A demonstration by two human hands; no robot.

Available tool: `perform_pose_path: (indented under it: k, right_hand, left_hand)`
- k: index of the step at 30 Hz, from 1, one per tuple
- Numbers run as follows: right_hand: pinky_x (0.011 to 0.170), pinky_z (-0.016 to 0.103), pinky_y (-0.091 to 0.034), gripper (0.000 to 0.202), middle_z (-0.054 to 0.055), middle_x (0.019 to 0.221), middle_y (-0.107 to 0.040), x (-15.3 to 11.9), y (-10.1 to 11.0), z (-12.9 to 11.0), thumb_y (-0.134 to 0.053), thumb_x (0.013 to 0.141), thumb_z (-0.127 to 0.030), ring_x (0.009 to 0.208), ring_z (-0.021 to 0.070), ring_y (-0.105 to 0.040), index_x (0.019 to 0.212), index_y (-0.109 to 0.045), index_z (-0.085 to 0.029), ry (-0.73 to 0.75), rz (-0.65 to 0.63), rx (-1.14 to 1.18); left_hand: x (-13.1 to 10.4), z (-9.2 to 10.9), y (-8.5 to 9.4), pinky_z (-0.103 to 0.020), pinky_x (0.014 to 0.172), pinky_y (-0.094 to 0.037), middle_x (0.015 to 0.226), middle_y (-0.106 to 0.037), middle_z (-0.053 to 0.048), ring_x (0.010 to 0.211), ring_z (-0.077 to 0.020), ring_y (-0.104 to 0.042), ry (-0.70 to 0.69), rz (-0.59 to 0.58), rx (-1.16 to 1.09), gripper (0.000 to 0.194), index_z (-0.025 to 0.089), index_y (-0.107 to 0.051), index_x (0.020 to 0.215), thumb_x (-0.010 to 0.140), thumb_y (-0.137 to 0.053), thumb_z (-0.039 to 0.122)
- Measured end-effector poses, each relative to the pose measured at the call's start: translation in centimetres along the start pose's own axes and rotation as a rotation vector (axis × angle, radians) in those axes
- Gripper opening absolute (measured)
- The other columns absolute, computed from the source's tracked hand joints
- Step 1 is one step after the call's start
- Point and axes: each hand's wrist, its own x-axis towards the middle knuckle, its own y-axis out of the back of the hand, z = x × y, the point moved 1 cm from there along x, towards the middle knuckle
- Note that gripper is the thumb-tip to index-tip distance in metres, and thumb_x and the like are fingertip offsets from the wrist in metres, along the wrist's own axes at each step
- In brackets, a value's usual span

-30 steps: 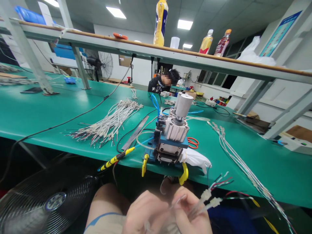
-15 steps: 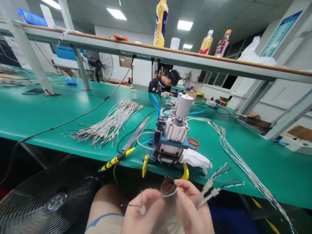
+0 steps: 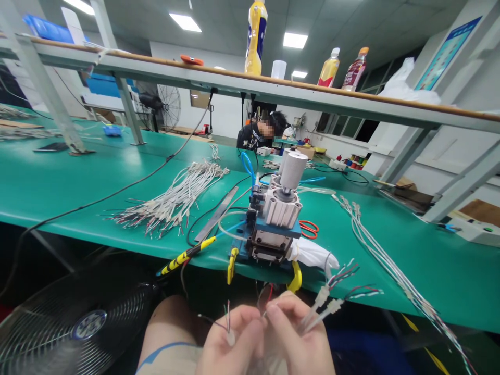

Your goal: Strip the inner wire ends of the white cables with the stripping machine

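Nearest to us, before the near edge of the counter (image 3: 78,179), our left hand (image 3: 232,341) and right hand (image 3: 300,333) meet; the grip of each one pinches, thumb against finger, at a thin wire (image 3: 264,314), whose tip is mostly hidden. In our judgement, it is better to press lightly, with the strands kept apart and not pulled. A pale connector (image 3: 231,337) with splayed strands shows at the left hand. Two cable ends (image 3: 323,296) point out right of the right hand, whitish, with red, dark and white strands fanned. Farther, a metal machine (image 3: 279,208) stands upright.
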Motion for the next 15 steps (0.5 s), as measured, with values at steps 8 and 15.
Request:
perform_pose_path:
  k: [8,15]
  right_hand:
    - [0.052,0.028,-0.05,0.02,0.007,0.068,-0.069,0.1,-0.6,1.8,-0.079,0.077,-0.042,0.06,0.0214,-0.065,0.075,-0.078,-0.022,0.052,0.083,0.174]
    - [0.054,0.028,-0.051,0.013,0.005,0.066,-0.067,-0.1,-0.4,0.0,-0.078,0.078,-0.029,0.061,0.0211,-0.065,0.069,-0.076,-0.02,0.032,0.067,0.047]
  left_hand:
    - [0.4,0.4,0.2,-0.015,0.047,-0.034,0.045,-0.054,0.004,0.043,-0.0058,-0.041,0.085,-0.069,-0.062,0.047,0.014,-0.063,0.057,0.057,-0.091,0.052]
    - [0.4,0.1,0.6,-0.018,0.05,-0.037,0.044,-0.051,0.005,0.044,-0.007,-0.036,0.039,-0.034,0.076,0.052,0.015,-0.061,0.054,0.058,-0.087,0.059]
